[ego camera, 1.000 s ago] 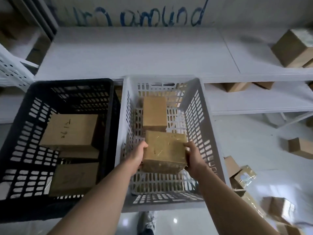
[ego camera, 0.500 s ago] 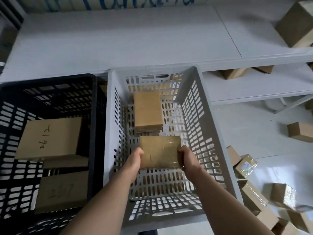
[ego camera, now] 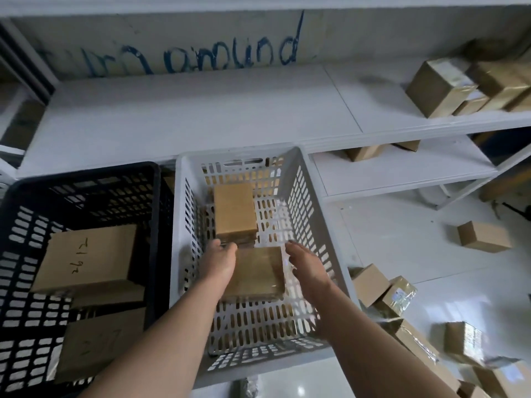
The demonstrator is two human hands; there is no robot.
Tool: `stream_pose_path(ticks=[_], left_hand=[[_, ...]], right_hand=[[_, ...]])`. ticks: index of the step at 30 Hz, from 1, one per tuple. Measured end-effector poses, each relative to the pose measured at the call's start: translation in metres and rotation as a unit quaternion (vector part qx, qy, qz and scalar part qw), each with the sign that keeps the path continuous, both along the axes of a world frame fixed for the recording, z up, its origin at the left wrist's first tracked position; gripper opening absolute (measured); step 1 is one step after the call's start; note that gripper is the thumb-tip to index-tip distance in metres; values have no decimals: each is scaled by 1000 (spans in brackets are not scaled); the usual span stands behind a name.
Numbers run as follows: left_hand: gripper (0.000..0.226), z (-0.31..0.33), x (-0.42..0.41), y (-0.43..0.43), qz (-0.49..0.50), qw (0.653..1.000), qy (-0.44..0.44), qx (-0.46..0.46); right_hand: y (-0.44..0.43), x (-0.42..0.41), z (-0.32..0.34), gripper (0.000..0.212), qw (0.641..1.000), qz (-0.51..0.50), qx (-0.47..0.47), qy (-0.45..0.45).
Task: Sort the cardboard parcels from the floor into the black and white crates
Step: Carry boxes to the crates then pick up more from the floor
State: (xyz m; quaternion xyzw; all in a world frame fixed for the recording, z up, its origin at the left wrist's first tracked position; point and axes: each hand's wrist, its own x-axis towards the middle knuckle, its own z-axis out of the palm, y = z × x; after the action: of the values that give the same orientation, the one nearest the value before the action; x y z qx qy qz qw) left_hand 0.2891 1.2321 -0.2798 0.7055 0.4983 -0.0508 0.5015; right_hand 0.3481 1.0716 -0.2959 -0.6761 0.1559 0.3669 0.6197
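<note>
Fingers: spread and loose on both hands, gripping nothing.
Left hand (ego camera: 219,261): centre of the frame, inside the white crate (ego camera: 313,222), at the left edge of the taped parcel (ego camera: 257,272); whether it touches is unclear.
Right hand (ego camera: 309,265): just right of that parcel, apart from it.
Taped parcel: flat on the white crate's floor, below a plain parcel (ego camera: 234,209).
Black crate (ego camera: 156,225): left of frame, touching the white one, with marked parcels (ego camera: 89,258) inside.
Floor parcels (ego camera: 382,288): scattered lower right.
Shelf parcels (ego camera: 439,86): upper right.
</note>
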Motion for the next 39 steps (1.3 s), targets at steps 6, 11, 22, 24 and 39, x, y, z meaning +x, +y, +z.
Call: stream_pose_path(ticks=[6,11,22,24,39], left_hand=[[34,67,17,-40,3,993,-111,47],[17,105,43,-100,-19,981,-190,39],[17,152,64,-353,-165,951,-258,-40],[18,153,58,-405,-197,946,-253,-60],[15,119,37,-681,-395,898,-120,-150]], right_hand=[[-41,9,65,41,994,-51,68,-70],[-115,13,120,30,984,-120,65,-117],[-376,-21,159,32,943,-293,62,-147],[-427,-35,160,33,937,-315,50,-143],[-699,-114,125,34,889,-447,-10,-96]])
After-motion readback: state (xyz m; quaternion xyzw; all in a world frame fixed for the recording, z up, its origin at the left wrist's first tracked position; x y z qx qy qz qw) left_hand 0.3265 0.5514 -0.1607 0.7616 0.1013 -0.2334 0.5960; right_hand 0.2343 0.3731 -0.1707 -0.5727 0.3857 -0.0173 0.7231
